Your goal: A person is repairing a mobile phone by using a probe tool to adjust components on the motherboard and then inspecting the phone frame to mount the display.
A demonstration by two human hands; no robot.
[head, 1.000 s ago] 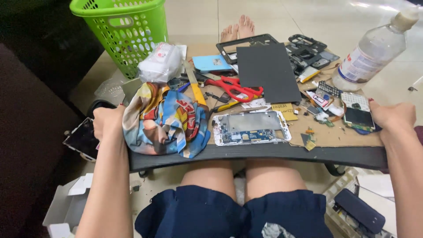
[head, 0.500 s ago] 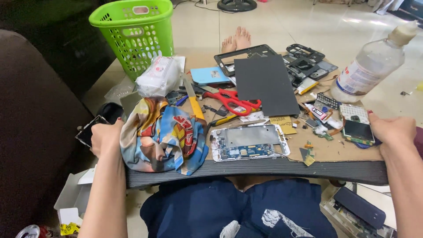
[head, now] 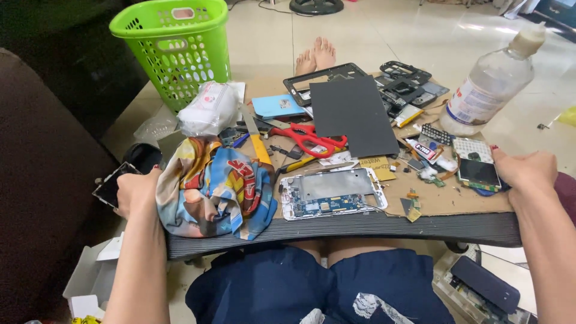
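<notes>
Your left hand point(head: 137, 191) is curled shut around the left end of the dark board point(head: 360, 227) that serves as your surface, resting across your lap, and your right hand point(head: 527, 171) grips the right end the same way, fingers point(head: 510, 157) folded tight over the edge. Just beside your left hand lies a crumpled colourful cloth point(head: 213, 186), draped partly over the board's near edge, and beyond your knuckles a small dark screen panel point(head: 111, 186) pokes out (whether your fingers actually pinch it cannot be told). In the middle of the board, near the front edge, sits an opened phone chassis point(head: 333, 193) with its circuit board showing. Behind it lie red-handled scissors point(head: 309, 139), a yellow utility knife point(head: 258, 141) and a flat black panel point(head: 353, 116), with a black frame point(head: 300, 90) partly under the panel. Close to your right hand rest a small phone point(head: 477, 173) with a dark screen and scattered small parts on a sheet of brown cardboard point(head: 456, 197). A clear plastic bottle point(head: 493, 81) stands at the far right corner. A white plastic packet point(head: 207, 108) sits at the far left, and a green plastic basket point(head: 174, 51) stands on the floor beyond it. Your bare feet point(head: 317, 57) show past the board's far edge.
</notes>
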